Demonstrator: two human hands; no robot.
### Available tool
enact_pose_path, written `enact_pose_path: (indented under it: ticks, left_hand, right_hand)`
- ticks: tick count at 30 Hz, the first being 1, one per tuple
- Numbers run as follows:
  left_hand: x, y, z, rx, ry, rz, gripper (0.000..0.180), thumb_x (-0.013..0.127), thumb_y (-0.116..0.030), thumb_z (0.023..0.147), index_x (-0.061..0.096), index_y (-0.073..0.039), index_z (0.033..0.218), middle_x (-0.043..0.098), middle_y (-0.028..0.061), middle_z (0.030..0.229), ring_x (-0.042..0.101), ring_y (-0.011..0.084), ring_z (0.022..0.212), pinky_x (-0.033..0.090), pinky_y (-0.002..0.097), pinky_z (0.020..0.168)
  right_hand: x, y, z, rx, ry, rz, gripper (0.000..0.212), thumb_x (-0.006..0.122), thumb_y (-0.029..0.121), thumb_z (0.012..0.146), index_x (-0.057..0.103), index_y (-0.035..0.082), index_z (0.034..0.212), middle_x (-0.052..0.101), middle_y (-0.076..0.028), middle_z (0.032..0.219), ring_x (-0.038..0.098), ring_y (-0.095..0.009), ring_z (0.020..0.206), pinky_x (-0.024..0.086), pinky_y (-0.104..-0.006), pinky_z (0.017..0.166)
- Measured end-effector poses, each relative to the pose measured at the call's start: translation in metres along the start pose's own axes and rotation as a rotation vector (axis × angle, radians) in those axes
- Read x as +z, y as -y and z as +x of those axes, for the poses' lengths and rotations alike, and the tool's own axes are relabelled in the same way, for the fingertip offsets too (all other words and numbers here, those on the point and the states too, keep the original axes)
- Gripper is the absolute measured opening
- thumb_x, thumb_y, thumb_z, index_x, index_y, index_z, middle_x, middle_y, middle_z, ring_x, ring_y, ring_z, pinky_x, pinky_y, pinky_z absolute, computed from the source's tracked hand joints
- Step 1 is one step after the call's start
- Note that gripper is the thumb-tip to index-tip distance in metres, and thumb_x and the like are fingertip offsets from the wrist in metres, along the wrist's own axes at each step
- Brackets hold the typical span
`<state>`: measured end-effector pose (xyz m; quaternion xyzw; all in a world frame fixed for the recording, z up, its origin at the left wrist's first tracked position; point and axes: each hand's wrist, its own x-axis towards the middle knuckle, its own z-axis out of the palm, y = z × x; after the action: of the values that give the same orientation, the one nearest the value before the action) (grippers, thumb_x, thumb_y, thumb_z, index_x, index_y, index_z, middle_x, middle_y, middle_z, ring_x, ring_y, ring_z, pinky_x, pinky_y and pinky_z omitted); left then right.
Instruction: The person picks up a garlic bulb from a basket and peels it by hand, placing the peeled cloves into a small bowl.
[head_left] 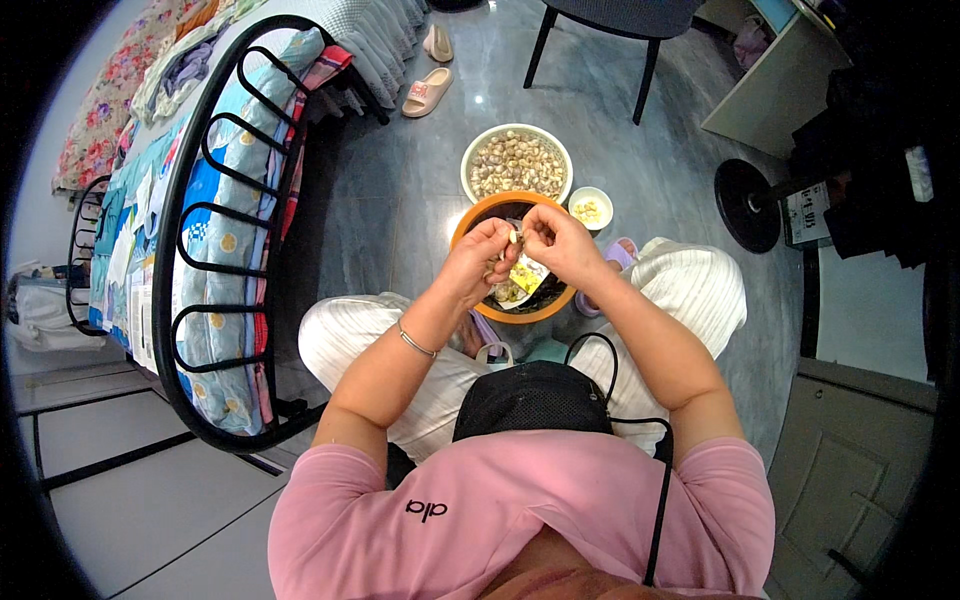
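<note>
Pinching a small, pale oval piece (514, 237), the left hand (480, 258) faces the right hand (563, 243), whose fingertips meet.

Clockwise about the one round orange-rimmed tub (515, 318): one wide pale round basin (516, 128) at twelve, its many brownish-white pieces (515, 165) too numerous to count; one black chair (625, 18) at one; one small white round bowl (606, 214) at two; one silver metal bracelet (417, 343) near eight; two beige open-toed slippers (427, 92) at eleven. Over the centre, two bare hands: one left hand (478, 260), one right hand (562, 242).
</note>
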<state>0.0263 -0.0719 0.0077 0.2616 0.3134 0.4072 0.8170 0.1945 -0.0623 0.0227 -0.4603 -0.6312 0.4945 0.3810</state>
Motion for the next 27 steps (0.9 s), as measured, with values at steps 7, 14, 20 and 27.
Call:
enact_pose_path:
  ticks: [7, 14, 20, 27]
  left_hand:
    - [0.001, 0.0, 0.0, -0.012, -0.005, 0.019, 0.015, 0.046, -0.021, 0.093, 0.048, -0.008, 0.088, 0.049, 0.0008, 0.069, 0.037, 0.0056, 0.049, 0.027, 0.0166, 0.041]
    - [0.001, 0.001, 0.0, -0.014, -0.013, 0.046, 0.013, 0.045, -0.021, 0.094, 0.047, -0.01, 0.089, 0.05, 0.0007, 0.07, 0.038, 0.0056, 0.051, 0.027, 0.0162, 0.041]
    - [-0.002, 0.001, 0.001, -0.002, -0.005, 0.027, 0.012, 0.045, -0.021, 0.094, 0.047, -0.01, 0.09, 0.05, 0.0011, 0.071, 0.039, 0.0057, 0.051, 0.028, 0.0161, 0.041]
    - [-0.012, 0.003, 0.005, 0.009, -0.156, 0.023, 0.01, 0.043, -0.018, 0.094, 0.047, -0.01, 0.089, 0.05, 0.0011, 0.073, 0.039, 0.0056, 0.053, 0.028, 0.0161, 0.04]
  right_hand:
    - [-0.001, -0.005, 0.002, -0.017, -0.025, -0.021, 0.006, 0.057, 0.007, 0.076, 0.053, 0.003, 0.077, 0.049, 0.001, 0.064, 0.045, -0.006, 0.055, 0.038, -0.0229, 0.05]
    - [-0.001, -0.005, 0.003, -0.005, -0.061, -0.057, 0.005, 0.056, 0.006, 0.077, 0.053, 0.002, 0.077, 0.052, -0.001, 0.064, 0.05, -0.007, 0.054, 0.041, -0.0235, 0.049]
    - [-0.004, -0.015, 0.006, 0.023, -0.082, -0.117, 0.008, 0.055, 0.009, 0.079, 0.055, 0.001, 0.08, 0.057, -0.004, 0.069, 0.055, -0.01, 0.061, 0.044, -0.0253, 0.055]
    - [-0.001, -0.027, 0.008, 0.023, -0.076, -0.251, 0.011, 0.053, 0.007, 0.079, 0.056, -0.001, 0.085, 0.06, -0.01, 0.073, 0.059, -0.019, 0.064, 0.047, -0.0315, 0.06]
